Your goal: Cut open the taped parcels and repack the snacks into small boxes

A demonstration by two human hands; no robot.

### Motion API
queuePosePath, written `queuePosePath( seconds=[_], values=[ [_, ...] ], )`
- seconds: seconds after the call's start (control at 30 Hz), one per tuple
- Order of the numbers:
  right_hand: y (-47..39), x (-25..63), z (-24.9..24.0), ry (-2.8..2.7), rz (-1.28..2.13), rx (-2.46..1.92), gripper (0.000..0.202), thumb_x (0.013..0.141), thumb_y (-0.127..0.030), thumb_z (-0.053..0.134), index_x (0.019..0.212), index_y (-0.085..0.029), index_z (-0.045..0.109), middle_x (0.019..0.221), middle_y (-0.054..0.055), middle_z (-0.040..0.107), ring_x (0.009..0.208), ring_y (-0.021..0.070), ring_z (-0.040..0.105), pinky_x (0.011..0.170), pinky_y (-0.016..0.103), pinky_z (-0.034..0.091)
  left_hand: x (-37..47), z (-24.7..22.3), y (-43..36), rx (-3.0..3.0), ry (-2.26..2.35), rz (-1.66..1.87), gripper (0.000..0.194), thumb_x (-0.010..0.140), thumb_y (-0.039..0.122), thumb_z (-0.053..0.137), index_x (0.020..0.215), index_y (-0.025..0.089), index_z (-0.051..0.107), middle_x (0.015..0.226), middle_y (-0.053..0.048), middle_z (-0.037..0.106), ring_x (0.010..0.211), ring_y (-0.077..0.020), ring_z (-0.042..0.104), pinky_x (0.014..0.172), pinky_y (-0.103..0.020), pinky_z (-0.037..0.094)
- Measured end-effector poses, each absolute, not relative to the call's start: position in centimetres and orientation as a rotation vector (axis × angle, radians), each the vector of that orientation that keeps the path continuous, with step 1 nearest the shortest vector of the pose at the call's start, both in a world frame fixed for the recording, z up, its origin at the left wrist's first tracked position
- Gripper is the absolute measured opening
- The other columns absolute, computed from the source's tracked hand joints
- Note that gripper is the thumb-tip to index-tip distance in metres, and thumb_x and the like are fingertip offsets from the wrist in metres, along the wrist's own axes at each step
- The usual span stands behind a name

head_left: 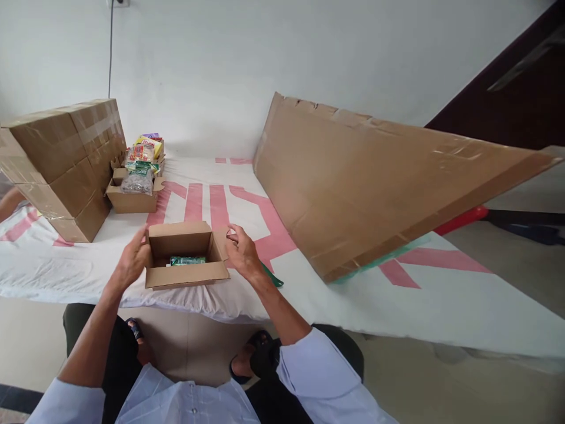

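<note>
A small open cardboard box (188,274) sits near the front edge of the cloth-covered table, its flaps standing up. Inside, on its floor, lies a green printed packet (189,260). My left hand (131,259) is closed on the left end of the box, thumb and fingers at the flap. At the opposite end my right hand (242,252) has its fingers curled at the right flap. A thin dark outline shows at those fingertips; what it is I cannot make out. Partly hidden by my right forearm, a narrow green object (272,275) rests on the cloth.
Taped cartons (66,165) are stacked at the left, with another person's arm (9,203) behind them. Beside the stack stands an open box (135,202) filled with bagged goods (138,181). A large cardboard sheet (375,188) leans at the right, above a red object (461,221).
</note>
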State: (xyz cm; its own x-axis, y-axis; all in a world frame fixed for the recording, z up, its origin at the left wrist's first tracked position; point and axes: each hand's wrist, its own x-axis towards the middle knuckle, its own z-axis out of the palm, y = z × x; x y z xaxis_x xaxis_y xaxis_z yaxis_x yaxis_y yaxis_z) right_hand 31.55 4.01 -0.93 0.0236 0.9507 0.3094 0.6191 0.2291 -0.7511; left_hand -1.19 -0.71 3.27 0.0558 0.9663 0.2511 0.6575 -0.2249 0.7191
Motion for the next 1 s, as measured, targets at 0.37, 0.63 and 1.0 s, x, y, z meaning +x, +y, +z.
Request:
queuePosePath(
  seconds=[0.37, 0.63, 1.0],
  values=[
    [2.6, 31.8, -3.8, -1.729, 0.883, -1.136, 0.068, 0.107, -0.06, 0.048, 0.157, -0.016, 0.064, 0.16, 0.018, 0.065, 0.153, 0.0337, 0.057, 0.13, 0.053, 0.043, -2.2, 1.5, -3.3, 1.92, 1.579, 0.728, 0.12, 0.086, 0.078, 0.078, 0.18, 0.027, 0.023, 0.184, -0.018, 0.03, 0.17, -0.0498, 0.022, 0.135, -0.069, 0.025],
    [-0.2, 31.4, -3.5, -1.63, 1.121, -1.117, 0.087, 0.103, -0.066, 0.06, 0.174, -0.02, 0.043, 0.177, 0.013, 0.047, 0.167, 0.032, 0.04, 0.137, 0.051, 0.035, 0.2, 0.8, -4.5, 1.826, 1.481, 0.935, 0.148, 0.073, 0.064, 0.096, 0.182, 0.022, 0.005, 0.18, -0.02, 0.039, 0.168, -0.05, 0.029, 0.136, -0.061, 0.034],
    [2.3, 30.0, 2.6, -2.299, 0.496, -1.101, 0.033, 0.098, -0.028, 0.071, 0.129, -0.024, 0.08, 0.152, 0.013, 0.071, 0.146, 0.0347, 0.061, 0.124, 0.053, 0.048, -0.4, -1.1, -5.5, 1.884, 1.5, 0.983, 0.135, 0.079, 0.056, 0.094, 0.182, 0.027, 0.012, 0.184, -0.019, 0.03, 0.17, -0.0465, 0.026, 0.138, -0.063, 0.025]
  ],
)
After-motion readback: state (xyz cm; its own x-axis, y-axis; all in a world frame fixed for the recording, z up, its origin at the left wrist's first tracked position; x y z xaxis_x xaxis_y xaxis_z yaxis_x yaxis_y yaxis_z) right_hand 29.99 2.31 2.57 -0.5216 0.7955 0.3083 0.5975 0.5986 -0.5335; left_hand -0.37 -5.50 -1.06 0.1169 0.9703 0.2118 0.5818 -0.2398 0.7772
